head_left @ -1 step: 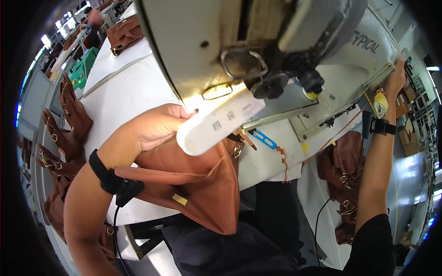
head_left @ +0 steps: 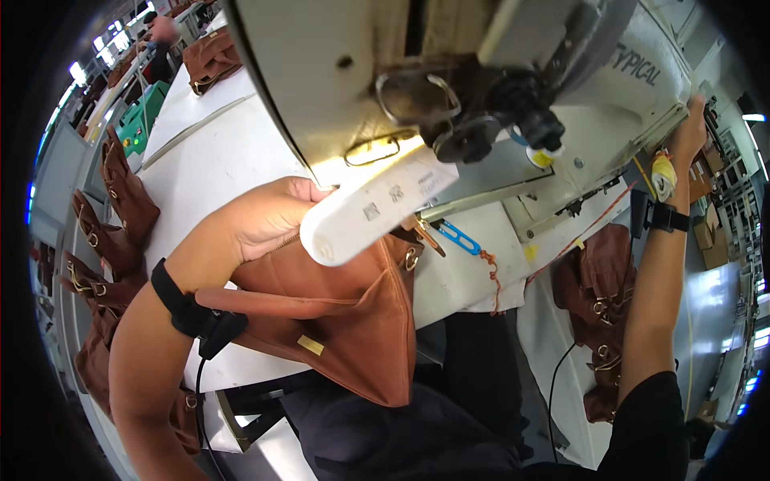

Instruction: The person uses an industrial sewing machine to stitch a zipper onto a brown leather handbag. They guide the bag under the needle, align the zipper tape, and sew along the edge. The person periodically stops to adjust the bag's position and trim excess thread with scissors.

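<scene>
A plain russet-brown handbag (head_left: 361, 345) shows a pale-yellow label (head_left: 311, 345); the sewing machine (head_left: 513, 32) is off-white, the wrist straps (head_left: 166, 284) black.

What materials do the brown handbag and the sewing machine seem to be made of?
The brown handbag looks like smooth leather or imitation leather, with a soft sheen and creased folds. The sewing machine seems painted metal: rigid, pale surface, dark worn-looking patches.

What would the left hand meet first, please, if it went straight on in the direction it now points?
Most likely the white round-ended bar by the sewing machine: in the picture, the left hand points rightward at it. Depth is unclear, so the hand might pass beneath.
</scene>
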Action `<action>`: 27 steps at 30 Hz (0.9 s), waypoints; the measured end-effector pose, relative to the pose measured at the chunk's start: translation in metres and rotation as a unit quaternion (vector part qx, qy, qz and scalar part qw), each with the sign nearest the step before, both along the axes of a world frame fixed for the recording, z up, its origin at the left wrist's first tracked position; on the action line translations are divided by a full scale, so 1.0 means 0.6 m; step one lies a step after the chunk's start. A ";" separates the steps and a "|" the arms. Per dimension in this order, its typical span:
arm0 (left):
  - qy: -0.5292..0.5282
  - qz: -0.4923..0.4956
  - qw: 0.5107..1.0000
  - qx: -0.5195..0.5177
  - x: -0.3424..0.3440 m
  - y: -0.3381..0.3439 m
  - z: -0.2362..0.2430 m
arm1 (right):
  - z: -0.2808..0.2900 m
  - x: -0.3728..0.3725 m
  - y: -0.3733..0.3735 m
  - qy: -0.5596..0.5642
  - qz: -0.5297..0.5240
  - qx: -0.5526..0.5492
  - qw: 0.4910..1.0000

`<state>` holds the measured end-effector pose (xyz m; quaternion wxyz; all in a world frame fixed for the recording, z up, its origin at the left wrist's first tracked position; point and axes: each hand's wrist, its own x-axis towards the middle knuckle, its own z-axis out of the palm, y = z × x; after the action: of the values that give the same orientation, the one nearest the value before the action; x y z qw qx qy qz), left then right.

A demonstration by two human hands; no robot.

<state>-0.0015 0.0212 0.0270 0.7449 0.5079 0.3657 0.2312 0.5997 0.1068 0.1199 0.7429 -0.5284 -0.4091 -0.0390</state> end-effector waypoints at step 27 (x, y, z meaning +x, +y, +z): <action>0.014 0.050 0.998 0.025 -0.002 0.000 -0.005 | -0.061 -0.055 -0.015 -0.044 0.024 0.002 0.999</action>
<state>-0.0028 0.0212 0.0242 0.7145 0.5104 0.3950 0.2700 0.5666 0.0978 0.0833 0.7261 -0.5144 -0.4540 -0.0454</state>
